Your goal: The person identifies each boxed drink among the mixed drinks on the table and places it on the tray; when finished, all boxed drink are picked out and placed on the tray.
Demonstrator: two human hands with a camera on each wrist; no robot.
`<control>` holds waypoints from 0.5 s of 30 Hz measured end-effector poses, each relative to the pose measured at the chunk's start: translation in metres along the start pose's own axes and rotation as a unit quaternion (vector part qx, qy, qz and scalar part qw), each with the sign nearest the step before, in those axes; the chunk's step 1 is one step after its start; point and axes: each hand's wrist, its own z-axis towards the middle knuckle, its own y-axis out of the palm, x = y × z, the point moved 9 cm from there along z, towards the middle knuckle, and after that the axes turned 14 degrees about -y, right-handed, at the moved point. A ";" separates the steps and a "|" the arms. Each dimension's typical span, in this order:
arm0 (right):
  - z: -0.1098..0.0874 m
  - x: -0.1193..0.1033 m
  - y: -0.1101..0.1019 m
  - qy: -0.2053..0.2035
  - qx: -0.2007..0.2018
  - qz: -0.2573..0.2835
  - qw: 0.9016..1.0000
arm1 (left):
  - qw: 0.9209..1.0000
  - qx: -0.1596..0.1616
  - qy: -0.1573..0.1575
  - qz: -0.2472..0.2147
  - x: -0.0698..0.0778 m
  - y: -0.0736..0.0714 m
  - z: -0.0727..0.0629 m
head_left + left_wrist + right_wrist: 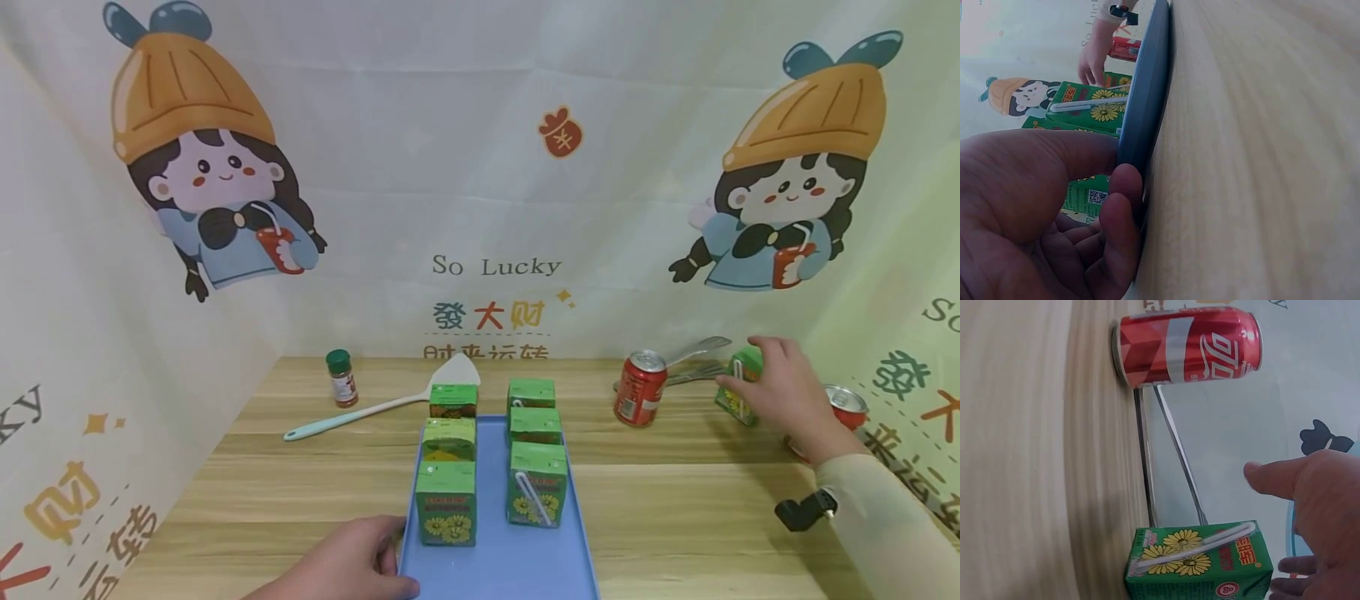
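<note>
In the head view my left hand (348,560) grips the near left edge of a blue tray (495,571). The left wrist view shows its thumb over the rim and curled fingers against the underside. Green drink cartons (447,504) stand on the tray in two rows of three. Over at the right, my right hand (787,396) is beside another green drink carton (1197,556) standing on the table. In the right wrist view the thumb is spread away from that carton, and the other fingers are partly hidden behind it.
A red cola can (641,390) stands left of the lone carton, with metal utensils (693,373) lying behind. A second red can (847,407) is partly hidden by the right arm. Back left are a spatula (390,406) and a green-capped spice bottle (342,382). Printed cloth surrounds the table.
</note>
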 end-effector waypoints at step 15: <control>0.023 0.026 0.012 0.074 -0.140 0.008 0.987 | 1.000 0.001 -0.006 -0.002 0.000 0.000 -0.001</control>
